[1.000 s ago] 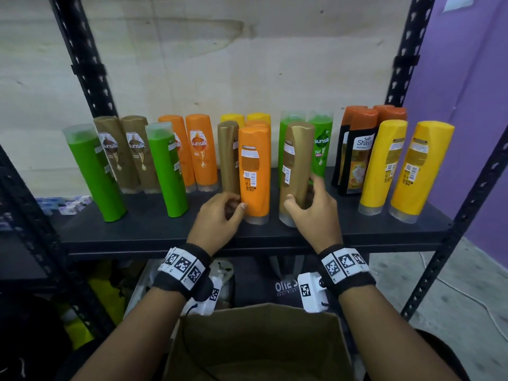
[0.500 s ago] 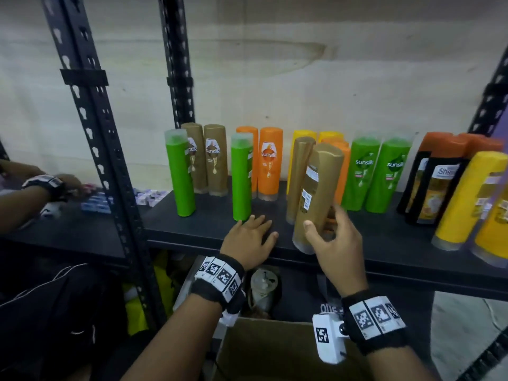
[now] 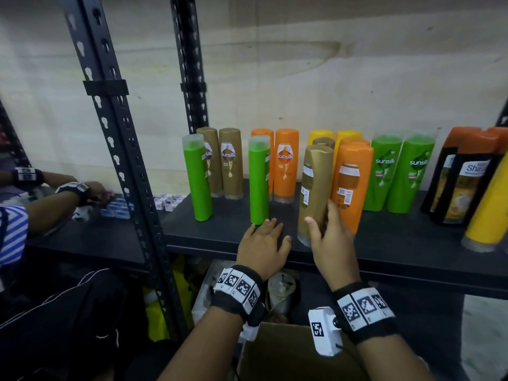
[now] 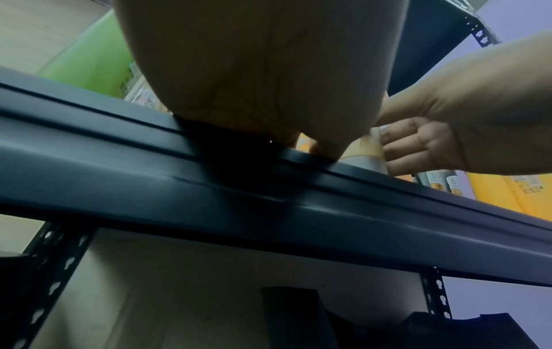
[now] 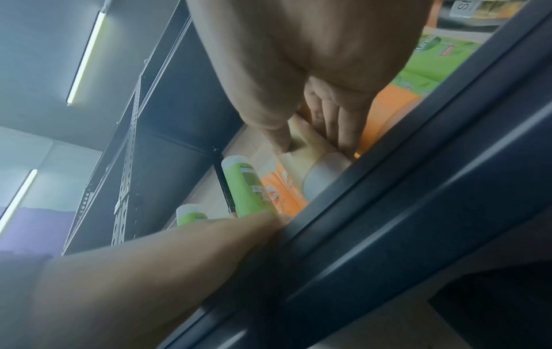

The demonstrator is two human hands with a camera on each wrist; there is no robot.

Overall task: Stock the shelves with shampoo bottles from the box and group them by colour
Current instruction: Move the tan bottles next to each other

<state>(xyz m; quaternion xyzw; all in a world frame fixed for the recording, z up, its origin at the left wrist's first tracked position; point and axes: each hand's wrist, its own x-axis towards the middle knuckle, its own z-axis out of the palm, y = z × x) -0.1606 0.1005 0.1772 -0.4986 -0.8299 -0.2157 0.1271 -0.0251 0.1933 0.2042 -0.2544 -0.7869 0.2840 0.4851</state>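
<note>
Cardboard box (image 3: 299,353) sits nearest you, below the shelf edge, its flaps open between your forearms. Just beyond it, your left hand (image 3: 264,247) lies flat on the dark shelf (image 3: 412,243), fingers spread and relaxed, holding nothing, fingertips close to the base of the nearer green bottle (image 3: 258,180). Your right hand (image 3: 330,237) is wrapped round the lower part of the gold bottle (image 3: 316,188), thumb on its left face and fingers behind. Its long axis runs near vertical, top leaning slightly away; whether the base touches the shelf I cannot tell.

What the coming move likely turns on: the two gold bottles (image 3: 220,163) stand at the back left, behind the green ones, so the held bottle must travel left and away from you, across your left hand. The right hand already has it; the left is nearer that group.

Every bottle is smooth, glossy plastic, tall and flattened, with paper-like labels; the metal shelf looks matte.
</note>
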